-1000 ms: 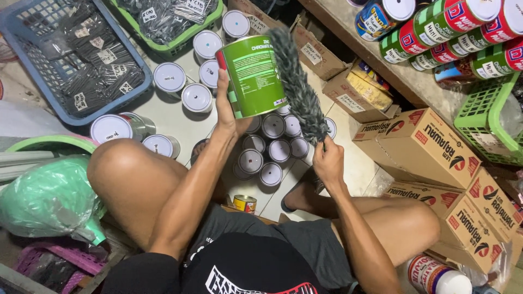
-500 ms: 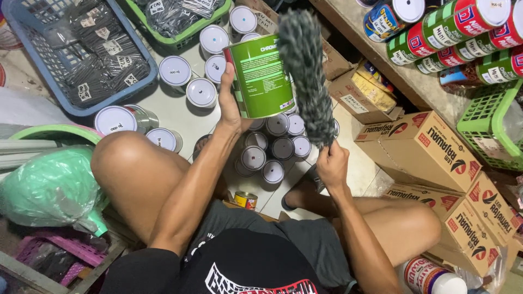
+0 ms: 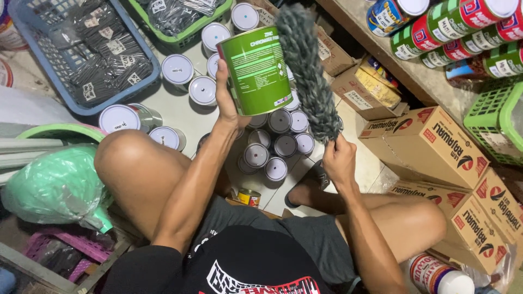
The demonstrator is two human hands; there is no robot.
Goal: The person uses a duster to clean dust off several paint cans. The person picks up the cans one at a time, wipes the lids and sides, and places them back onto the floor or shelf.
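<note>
Two hands, one can, one duster.
Left hand (image 3: 227, 103) gripped the green can (image 3: 256, 71), upper centre; right hand (image 3: 339, 160) closed around the grey duster (image 3: 308, 71), its handle hidden.

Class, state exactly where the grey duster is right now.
In the head view, the grey duster stands upright in the right hand, right beside the green can held by the left hand.

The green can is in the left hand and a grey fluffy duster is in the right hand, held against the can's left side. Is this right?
Not quite. The head view shows the grey fluffy duster, held by the right hand, against the right side of the green can, which the left hand holds.
</note>
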